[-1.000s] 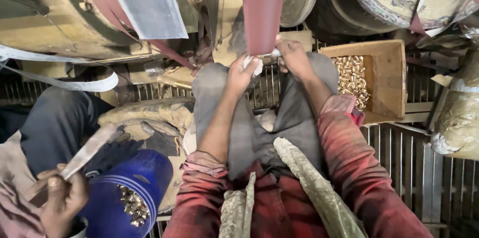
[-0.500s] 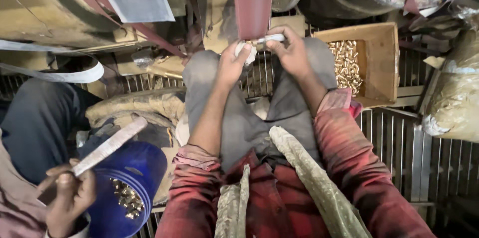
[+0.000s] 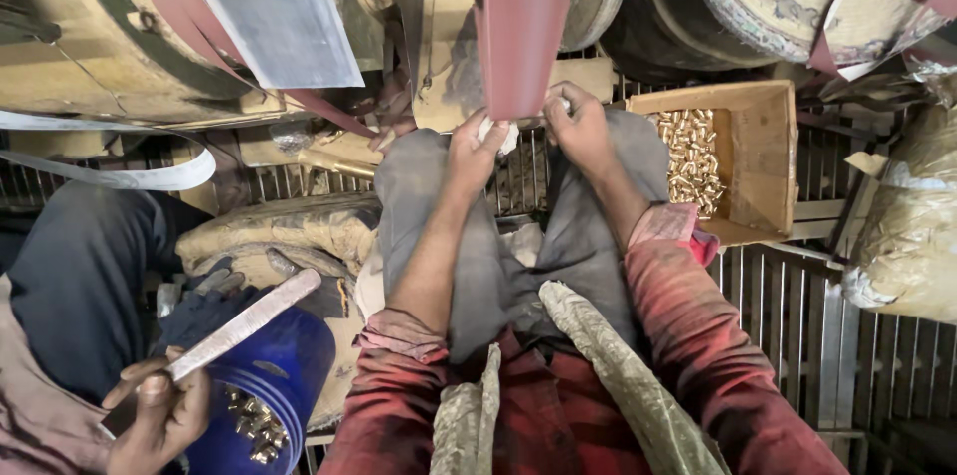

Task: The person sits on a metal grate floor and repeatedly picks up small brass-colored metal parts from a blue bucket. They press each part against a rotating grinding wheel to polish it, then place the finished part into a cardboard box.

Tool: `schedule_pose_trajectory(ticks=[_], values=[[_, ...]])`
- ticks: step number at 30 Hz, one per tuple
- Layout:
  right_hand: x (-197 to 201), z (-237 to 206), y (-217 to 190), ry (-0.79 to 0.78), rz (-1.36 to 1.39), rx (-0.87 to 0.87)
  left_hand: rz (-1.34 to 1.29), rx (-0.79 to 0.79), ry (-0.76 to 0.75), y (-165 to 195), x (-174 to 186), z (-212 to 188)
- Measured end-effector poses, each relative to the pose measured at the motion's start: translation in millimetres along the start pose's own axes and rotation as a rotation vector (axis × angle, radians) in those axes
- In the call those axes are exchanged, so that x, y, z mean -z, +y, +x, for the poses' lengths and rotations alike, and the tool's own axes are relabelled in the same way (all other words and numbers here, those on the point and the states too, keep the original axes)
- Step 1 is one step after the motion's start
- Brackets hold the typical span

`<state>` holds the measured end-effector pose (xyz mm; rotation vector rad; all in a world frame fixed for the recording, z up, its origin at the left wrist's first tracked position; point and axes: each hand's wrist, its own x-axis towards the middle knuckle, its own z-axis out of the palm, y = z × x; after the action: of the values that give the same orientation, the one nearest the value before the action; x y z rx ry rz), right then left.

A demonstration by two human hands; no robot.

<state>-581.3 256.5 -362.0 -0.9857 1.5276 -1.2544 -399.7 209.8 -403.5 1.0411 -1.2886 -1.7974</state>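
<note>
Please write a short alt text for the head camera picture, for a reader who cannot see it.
Seated person's left hand and right hand press a small piece against a red sanding belt. A cardboard box of brass parts sits right; a co-worker's hand holds a flat bar.

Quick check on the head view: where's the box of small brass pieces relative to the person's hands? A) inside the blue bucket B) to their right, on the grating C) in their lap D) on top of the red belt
B: the cardboard box with the brass pieces sits on the metal grating to the right of the right hand and left hand, which are both up at the red belt.
</note>
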Motion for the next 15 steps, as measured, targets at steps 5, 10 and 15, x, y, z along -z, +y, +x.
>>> schedule_pose_trajectory(ticks=[5,10,15], values=[[-4,9,-5,0.042,0.014,-0.175,-0.045,0.017,0.0,3,-2,1],[-3,5,-22,-0.011,0.208,-0.303,0.009,0.074,-0.058,17,1,-5],[7,-31,-31,-0.112,0.049,-0.353,0.078,0.007,-0.168,27,15,-39]])
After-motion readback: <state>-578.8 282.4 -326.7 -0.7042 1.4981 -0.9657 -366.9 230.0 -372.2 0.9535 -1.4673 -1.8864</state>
